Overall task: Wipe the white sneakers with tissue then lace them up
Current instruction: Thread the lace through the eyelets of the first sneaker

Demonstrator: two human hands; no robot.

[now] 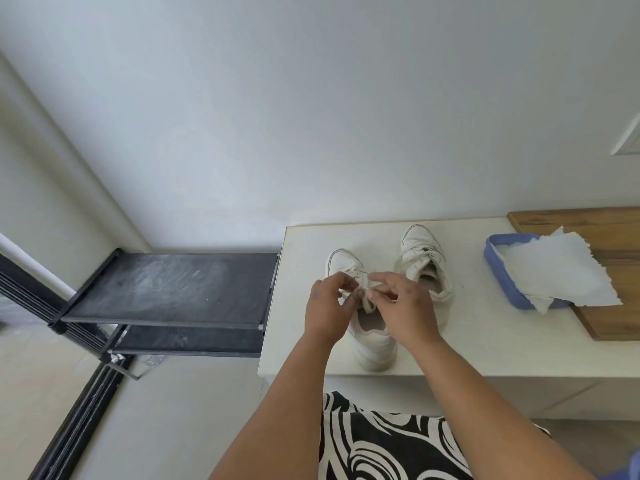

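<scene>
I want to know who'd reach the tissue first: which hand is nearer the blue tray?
Right. The right hand works the lace of the near sneaker, on the side toward the blue tray. The left hand is at the same sneaker's far side, farther away.

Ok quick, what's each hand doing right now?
Left hand: pinched shut on the lace of the nearer sneaker.
Right hand: pinched shut on the same lace.

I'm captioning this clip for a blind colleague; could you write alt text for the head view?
Both hands, left hand and right hand, pinch the laces of the near white sneaker on a white table. The second sneaker stands beside it, right of which is a blue tray holding tissue.
</scene>
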